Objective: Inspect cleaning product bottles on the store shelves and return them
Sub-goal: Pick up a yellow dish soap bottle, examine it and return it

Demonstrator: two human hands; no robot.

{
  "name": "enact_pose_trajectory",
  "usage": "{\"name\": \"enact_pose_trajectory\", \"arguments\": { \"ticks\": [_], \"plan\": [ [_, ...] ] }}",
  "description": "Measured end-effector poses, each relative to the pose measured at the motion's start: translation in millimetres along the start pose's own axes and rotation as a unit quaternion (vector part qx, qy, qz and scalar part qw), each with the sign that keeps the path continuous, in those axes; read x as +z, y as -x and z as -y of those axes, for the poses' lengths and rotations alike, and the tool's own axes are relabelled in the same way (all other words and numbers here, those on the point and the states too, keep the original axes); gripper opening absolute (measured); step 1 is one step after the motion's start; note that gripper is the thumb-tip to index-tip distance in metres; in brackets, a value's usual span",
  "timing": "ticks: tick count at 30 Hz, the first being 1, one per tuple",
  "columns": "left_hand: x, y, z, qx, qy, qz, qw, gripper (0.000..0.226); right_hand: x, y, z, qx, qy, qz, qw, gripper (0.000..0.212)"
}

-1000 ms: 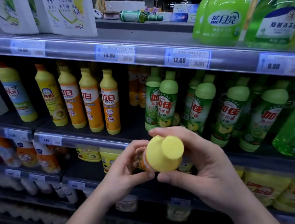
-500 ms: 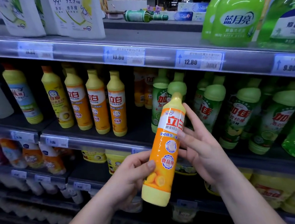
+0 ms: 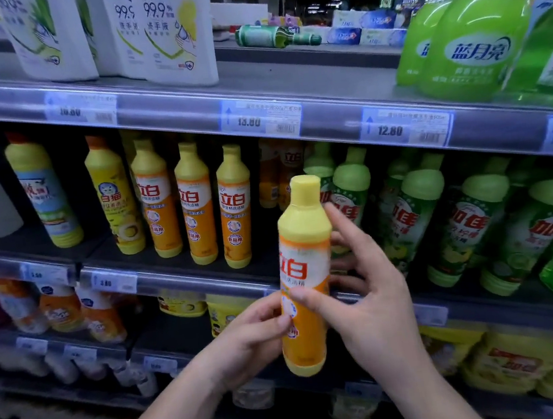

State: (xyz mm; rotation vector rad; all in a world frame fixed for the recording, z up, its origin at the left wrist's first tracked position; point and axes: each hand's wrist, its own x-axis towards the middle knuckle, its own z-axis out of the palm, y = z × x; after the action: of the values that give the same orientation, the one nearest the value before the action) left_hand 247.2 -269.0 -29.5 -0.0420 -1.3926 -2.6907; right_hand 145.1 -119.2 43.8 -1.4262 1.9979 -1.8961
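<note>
Store shelves (image 3: 180, 282) packed with soap bottles fill the whole view, one above the other, with price tags (image 3: 261, 121) along their front edges. Near the camera, a person holds up one orange bottle (image 3: 305, 275) with a yellow cap, standing straight up in front of the middle shelf, a little to the right of a row of three matching bottles (image 3: 195, 204). The left hand (image 3: 245, 340) pinches the lower part of the bottle from the left side with bent fingers. The right hand (image 3: 371, 301) has its thumb across the front label and its fingers spread out behind the bottle, so both hands have hold of it. This looks like the looking-over step. To do it well, keep one hand low near the base so the bottle cannot slip, turn it slowly so each side faces the eyes, and check that the cap sits tight. When it goes back, it likely belongs in the open spot just right of the matching row, base first and label facing out, with care not to bump the green bottles (image 3: 417, 214) on the right. The back of the bottle cannot be seen, and most of the right fingers are hidden behind it. The small words on the label and tags are too blurry to read. The low shelves are dark and fuzzy, and bottles at the far right are cut off.
</note>
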Motion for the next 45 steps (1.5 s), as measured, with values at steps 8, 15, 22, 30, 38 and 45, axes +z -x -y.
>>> {"name": "enact_pose_trajectory", "arguments": {
  "ticks": [8,15,22,30,38,45],
  "plan": [
    [-15.4,-9.4,-16.2,0.034,-0.107,-0.006,0.994,0.046,10.1,-0.4,-4.1,0.009,-0.020,0.001,1.000,0.087],
    [-12.7,-25.1,-23.5,0.136,-0.409,-0.209,0.878,0.051,22.5,-32.1,-31.7,0.144,0.071,-0.038,0.986,0.080],
    [-36.6,-45.9,-47.7,0.138,-0.496,-0.269,0.814,0.058,48.7,-81.9,-51.4,0.117,0.082,-0.132,0.981,0.068],
    [-64.6,-56.3,-39.9,0.109,-0.480,-0.302,0.816,0.050,73.7,-107.7,-89.4,0.131,0.062,-0.118,0.982,0.081],
    [-95.0,-34.3,-40.3,0.083,-0.484,-0.334,0.805,0.033,78.1,-109.0,-99.9,0.141,0.110,-0.129,0.975,0.079],
    [-111.3,-22.1,-48.5,0.090,-0.454,-0.358,0.811,0.024,78.2,-87.4,-72.4,0.085,0.171,-0.220,0.957,0.039]
  ]
}}
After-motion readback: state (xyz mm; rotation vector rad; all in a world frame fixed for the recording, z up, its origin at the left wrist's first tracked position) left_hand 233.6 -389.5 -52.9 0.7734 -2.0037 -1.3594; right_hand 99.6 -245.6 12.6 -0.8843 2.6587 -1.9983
